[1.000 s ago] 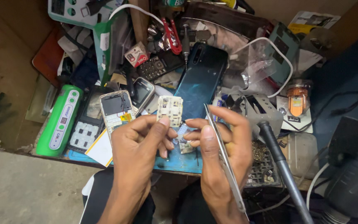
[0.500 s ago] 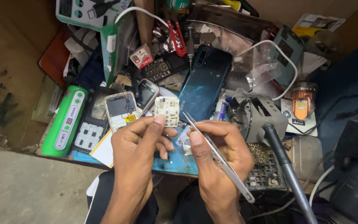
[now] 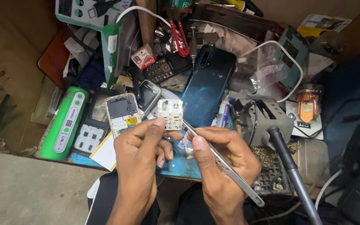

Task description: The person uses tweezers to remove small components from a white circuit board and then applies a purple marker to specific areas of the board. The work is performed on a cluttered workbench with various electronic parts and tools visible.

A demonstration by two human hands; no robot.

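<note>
White keypad board (image 3: pixel 170 113) is pinched upright in the left hand (image 3: pixel 140 152), its grip clamped on the lower edge, above the cluttered tabletop (image 3: pixel 180 164). Left of it lie a green power bank (image 3: pixel 65 123) and an opened phone (image 3: pixel 121 113). The right hand (image 3: pixel 226 164) grips metal tweezers (image 3: pixel 226 166), tips touching the board's right edge. A dark smartphone (image 3: pixel 207 89) lies behind.

The keypad board (image 3: pixel 170 113) is a small white, nearly square piece with rows of round contact spots, and it is held upright above the front edge of the worktop, its face toward the camera. The tweezers (image 3: pixel 226 166) are long, thin and silvery, lying slanted, and their tip touches the board's lower right corner.
</note>
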